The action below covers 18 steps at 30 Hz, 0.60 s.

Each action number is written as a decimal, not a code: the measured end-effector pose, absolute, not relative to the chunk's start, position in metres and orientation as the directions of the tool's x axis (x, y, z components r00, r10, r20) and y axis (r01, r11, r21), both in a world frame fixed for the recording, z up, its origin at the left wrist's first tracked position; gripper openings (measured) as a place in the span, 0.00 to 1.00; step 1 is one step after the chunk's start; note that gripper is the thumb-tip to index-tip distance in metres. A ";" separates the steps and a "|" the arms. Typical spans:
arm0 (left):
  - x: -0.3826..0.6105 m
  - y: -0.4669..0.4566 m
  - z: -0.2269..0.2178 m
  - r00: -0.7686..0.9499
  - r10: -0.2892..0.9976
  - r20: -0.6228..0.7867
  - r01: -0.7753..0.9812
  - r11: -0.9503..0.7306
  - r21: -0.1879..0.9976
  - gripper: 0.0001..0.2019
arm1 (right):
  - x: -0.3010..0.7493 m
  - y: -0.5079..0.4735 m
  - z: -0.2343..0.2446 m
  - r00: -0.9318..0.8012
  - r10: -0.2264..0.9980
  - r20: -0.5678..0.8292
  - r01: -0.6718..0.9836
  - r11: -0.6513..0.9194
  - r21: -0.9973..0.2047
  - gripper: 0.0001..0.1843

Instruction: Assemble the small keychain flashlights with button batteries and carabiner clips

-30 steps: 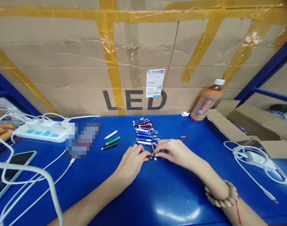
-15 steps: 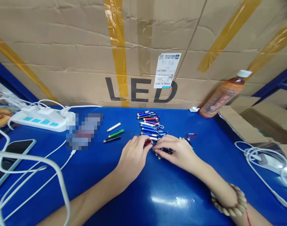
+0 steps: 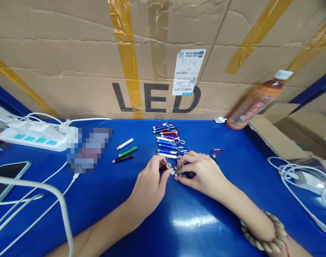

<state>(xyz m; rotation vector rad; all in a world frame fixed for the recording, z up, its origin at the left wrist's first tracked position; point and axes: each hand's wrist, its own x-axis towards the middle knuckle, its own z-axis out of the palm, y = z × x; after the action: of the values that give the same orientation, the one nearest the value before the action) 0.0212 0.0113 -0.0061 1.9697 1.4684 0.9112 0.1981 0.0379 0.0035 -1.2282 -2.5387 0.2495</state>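
Note:
My left hand (image 3: 152, 182) is closed round a short red flashlight tube (image 3: 163, 167); a round silver disc shows at its right end. My right hand (image 3: 202, 169) is closed, its fingertips pinching a small silver button cell (image 3: 172, 172) close to that end. Beneath the right fingers lie several more small silver pieces and a dark piece, partly hidden. Just beyond both hands is a column of keychain flashlights (image 3: 166, 145) in blue, red, black and silver with carabiner clips. A silver tube (image 3: 124, 144), a green tube (image 3: 128, 151) and a black tube (image 3: 123, 159) lie to the left.
A red carabiner (image 3: 217, 151) lies right of the column. A tall carton (image 3: 85, 71) closes off the back. A bottle (image 3: 255, 103) leans against it near an open box (image 3: 291, 132). A power strip (image 3: 39, 137), phone (image 3: 7, 178) and white cables crowd the left; a coiled cable (image 3: 299, 178) lies right.
My view has shifted slightly. The red tube has turned so its silver end faces me, and my right fingertips now show a button cell beside it.

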 end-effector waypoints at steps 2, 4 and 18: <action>0.021 0.012 -0.006 0.198 0.958 0.207 0.618 -0.286 0.732 0.02 | 0.196 0.037 0.003 -0.565 0.801 0.199 0.732 0.597 -0.328 0.04; 0.020 0.012 -0.006 0.217 0.957 0.192 0.627 -0.288 0.724 0.02 | 0.195 0.037 0.004 -0.532 0.819 0.216 0.723 0.572 -0.388 0.01; 0.020 0.011 -0.008 0.312 0.922 0.231 0.599 -0.380 0.705 0.04 | 0.191 0.029 0.014 -0.389 0.790 0.474 0.324 0.598 -0.733 0.03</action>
<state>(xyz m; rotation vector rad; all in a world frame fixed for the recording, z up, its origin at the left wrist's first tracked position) 0.0201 0.0106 -0.0079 2.0860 1.3426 0.8546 0.1910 0.0288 0.0145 -0.8853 -1.9675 0.6872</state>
